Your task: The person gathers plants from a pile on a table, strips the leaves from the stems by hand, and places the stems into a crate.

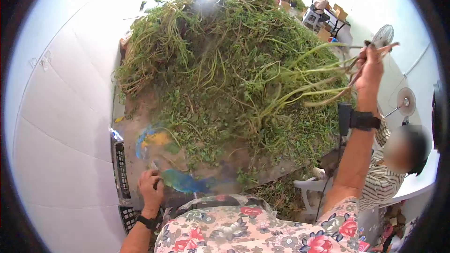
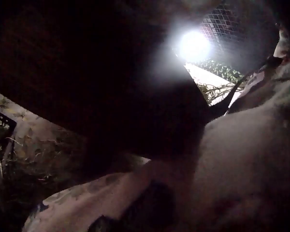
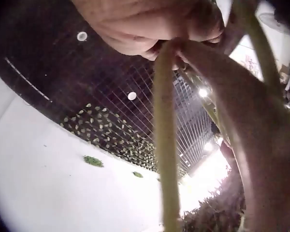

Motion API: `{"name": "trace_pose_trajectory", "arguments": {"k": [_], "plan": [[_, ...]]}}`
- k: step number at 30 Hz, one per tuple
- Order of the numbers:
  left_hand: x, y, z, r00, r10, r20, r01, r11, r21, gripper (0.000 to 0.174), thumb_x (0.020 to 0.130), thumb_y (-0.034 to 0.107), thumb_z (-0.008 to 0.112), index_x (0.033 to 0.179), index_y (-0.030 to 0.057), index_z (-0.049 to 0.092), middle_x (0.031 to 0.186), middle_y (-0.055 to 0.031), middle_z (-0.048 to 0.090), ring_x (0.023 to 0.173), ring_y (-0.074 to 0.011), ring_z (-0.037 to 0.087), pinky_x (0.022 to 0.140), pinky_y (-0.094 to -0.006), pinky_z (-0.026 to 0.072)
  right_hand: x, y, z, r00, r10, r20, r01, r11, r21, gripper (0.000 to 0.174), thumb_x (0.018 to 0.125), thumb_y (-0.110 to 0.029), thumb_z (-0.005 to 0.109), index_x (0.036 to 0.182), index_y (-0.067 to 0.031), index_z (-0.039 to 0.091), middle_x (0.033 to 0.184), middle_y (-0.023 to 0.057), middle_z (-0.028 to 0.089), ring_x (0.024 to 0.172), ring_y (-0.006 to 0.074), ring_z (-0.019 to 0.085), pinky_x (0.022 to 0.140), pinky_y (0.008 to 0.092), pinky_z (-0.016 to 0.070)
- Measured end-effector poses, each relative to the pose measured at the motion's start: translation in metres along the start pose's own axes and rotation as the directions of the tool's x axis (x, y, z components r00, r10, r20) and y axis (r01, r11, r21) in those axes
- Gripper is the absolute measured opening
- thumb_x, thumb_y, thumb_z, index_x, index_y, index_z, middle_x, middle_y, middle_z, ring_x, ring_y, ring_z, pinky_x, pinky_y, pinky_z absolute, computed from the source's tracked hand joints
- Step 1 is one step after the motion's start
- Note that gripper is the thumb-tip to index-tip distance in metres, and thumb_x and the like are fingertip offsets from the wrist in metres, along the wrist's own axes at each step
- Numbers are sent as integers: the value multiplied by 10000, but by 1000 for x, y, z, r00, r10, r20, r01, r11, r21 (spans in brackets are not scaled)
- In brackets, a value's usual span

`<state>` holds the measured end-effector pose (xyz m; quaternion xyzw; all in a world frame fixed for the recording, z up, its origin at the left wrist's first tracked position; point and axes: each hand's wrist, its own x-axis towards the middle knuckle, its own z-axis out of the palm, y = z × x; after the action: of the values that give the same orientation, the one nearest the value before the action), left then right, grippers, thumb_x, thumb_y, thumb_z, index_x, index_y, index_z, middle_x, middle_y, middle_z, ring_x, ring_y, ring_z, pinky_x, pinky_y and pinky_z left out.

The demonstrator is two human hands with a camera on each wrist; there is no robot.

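Green stems (image 1: 322,70) pinched in R grip (image 1: 370,72)
Running L, lengthwise, fr. R grip twd pile (image 1: 211,75); L grip (image 1: 151,189) well apart, can't tell if holding.

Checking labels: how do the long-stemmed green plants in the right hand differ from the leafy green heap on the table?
The long-stemmed plants are a held-up handful; the leafy heap is larger, lying lower. The plants fan out; the heap is tangled. Both look green.

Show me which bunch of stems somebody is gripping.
The bunch in the outstretched right hand; the other plants lie heaped on the table.
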<state>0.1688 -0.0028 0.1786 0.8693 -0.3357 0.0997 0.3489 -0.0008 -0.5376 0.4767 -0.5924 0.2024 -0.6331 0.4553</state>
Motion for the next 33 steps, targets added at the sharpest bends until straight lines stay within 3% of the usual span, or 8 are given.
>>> {"name": "trace_pose_trajectory", "arguments": {"k": [7, 17, 20, 21, 22, 25, 27, 33], "plan": [[-1, 4, -2, 1000, 15, 2, -15, 1000, -3, 94, 652, 64, 588, 744, 59, 567, 973, -95, 584, 959, -287, 512, 857, -390, 340, 31, -115, 9, 897, -341, -280, 380, 919, 100, 179, 886, -145, 495, 976, -6, 564, 782, 81, 607, 572, 108, 474, 521, 226, 406], [8, 6, -11, 998, 39, 39, -34, 993, -109, 95, 653, 56, 577, 746, 46, 564, 885, -104, 593, 900, -283, 527, 819, -371, 374, -14, -89, 65, 994, -64, 89, 12, 873, 488, 247, 940, -179, 425, 1024, 22, 542, 904, 126, 601, 717, 158, 511, 667, 276, 427], [11, 6, -15, 917, -280, 285, 318, 943, -98, 109, 698, 86, 572, 797, 42, 585, 891, -125, 598, 865, -293, 541, 776, -358, 405, -60, -42, 93, 981, 167, 99, -192, 755, 627, 213, 930, -163, 448, 986, 22, 538, 899, 126, 593, 735, 165, 522, 687, 310, 467], [3, -8, 5, 907, -266, 326, 363, 886, -287, 133, 727, 109, 568, 837, 39, 595, 911, -131, 602, 875, -302, 547, 774, -363, 418, -84, -24, 104, 963, 225, 149, -266, 696, 667, 199, 918, -176, 476, 952, 10, 540, 869, 113, 587, 718, 161, 530, 656, 295, 462], [-8, -22, 20, 900, -248, 359, 402, 792, -460, 159, 756, 131, 565, 878, 36, 604, 931, -137, 606, 885, -310, 552, 772, -368, 430, -111, -7, 114, 936, 296, 192, -350, 719, 601, 189, 910, -174, 489, 942, 5, 538, 857, 105, 583, 707, 160, 534, 641, 285, 456], [25, 48, -14, 876, 60, 478, 125, 930, -345, 210, 793, 141, 562, 965, 27, 595, 934, -136, 620, 876, -316, 582, 761, -352, 462, -199, 63, 124, 793, 412, 449, -558, 787, 264, 154, 887, -166, 515, 918, -16, 537, 831, 86, 579, 681, 157, 547, 615, 267, 441], [33, 65, -20, 807, 123, 577, 169, 888, -427, 216, 792, 116, 561, 983, 18, 584, 943, -138, 618, 889, -294, 585, 779, -335, 458, -247, 113, 112, 479, 590, 650, -804, 593, 54, 145, 894, -156, 496, 942, -26, 539, 845, 88, 587, 698, 157, 555, 628, 283, 450], [71, 96, -27, 823, 198, 532, 121, 855, -505, 185, 776, 73, 570, 952, 17, 588, 910, -159, 619, 829, -307, 602, 737, -329, 476, -280, 126, 88, 341, 691, 638, -872, 485, -59, 197, 876, -174, 509, 1013, -35, 536, 858, 52, 597, 735, 128, 553, 679, 281, 466]]}}
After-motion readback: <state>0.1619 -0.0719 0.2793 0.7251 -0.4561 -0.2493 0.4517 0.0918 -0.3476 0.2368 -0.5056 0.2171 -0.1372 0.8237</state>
